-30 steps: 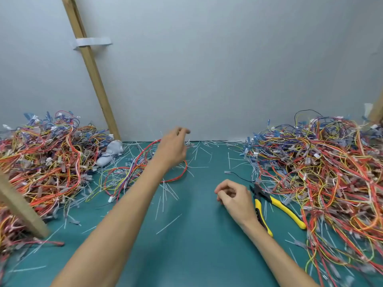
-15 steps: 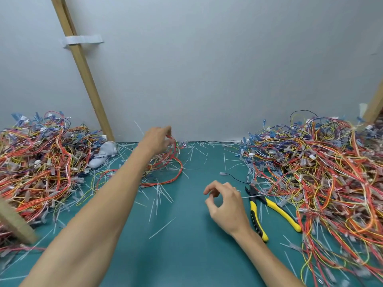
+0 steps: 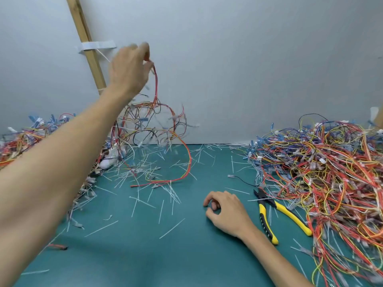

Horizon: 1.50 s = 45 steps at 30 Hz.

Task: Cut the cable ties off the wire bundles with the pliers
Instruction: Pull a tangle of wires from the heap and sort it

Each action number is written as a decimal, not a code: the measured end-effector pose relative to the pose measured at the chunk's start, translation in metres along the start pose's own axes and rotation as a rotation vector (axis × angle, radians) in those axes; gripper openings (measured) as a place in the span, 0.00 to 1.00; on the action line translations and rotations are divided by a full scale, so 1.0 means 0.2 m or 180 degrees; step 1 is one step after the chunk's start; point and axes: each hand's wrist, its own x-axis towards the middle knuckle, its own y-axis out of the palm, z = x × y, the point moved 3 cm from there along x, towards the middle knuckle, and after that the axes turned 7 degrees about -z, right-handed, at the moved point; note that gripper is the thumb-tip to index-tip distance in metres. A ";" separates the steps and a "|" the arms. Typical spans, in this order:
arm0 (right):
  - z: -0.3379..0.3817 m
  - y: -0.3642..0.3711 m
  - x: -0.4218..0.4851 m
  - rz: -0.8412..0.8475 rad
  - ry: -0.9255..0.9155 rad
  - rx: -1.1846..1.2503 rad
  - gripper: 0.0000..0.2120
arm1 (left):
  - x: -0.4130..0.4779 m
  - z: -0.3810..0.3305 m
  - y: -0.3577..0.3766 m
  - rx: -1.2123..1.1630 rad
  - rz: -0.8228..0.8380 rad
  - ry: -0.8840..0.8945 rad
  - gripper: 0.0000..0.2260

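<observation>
My left hand (image 3: 130, 69) is raised high in front of the wall, pinching the top of a loose wire bundle (image 3: 153, 129) of red, orange and black wires that dangles down to the green mat (image 3: 145, 255). My right hand (image 3: 226, 212) rests on the mat with fingers loosely curled and nothing in it. The yellow-handled pliers (image 3: 271, 214) lie on the mat just right of that hand, jaws pointing away from me.
A big tangled pile of wires (image 3: 323, 177) fills the right side and another pile (image 3: 27, 137) lies at the left. Cut white cable ties (image 3: 172, 228) are scattered over the mat. A wooden strut (image 3: 87, 44) leans on the grey wall.
My left hand has lifted the wire bundle from the mat high up in front of the wall. My right hand has stayed beside the pliers.
</observation>
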 end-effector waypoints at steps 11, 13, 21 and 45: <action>0.01 0.02 0.06 0.0134 0.0165 -0.0220 0.03 | -0.20 -0.02 0.03 -0.0124 0.0452 -0.0414 0.07; 0.00 0.02 0.06 0.0143 0.0236 -0.0190 0.03 | -0.26 -0.01 0.01 -0.0283 0.0069 -0.0718 0.07; -0.03 -0.02 0.07 -0.0135 0.0692 0.0734 0.08 | -0.77 -0.26 -0.02 -0.1930 0.0014 -0.2165 0.04; -0.02 -0.04 0.05 -0.0088 0.0560 0.1353 0.07 | -1.62 -0.72 -0.06 -0.2649 0.1617 -0.0326 0.08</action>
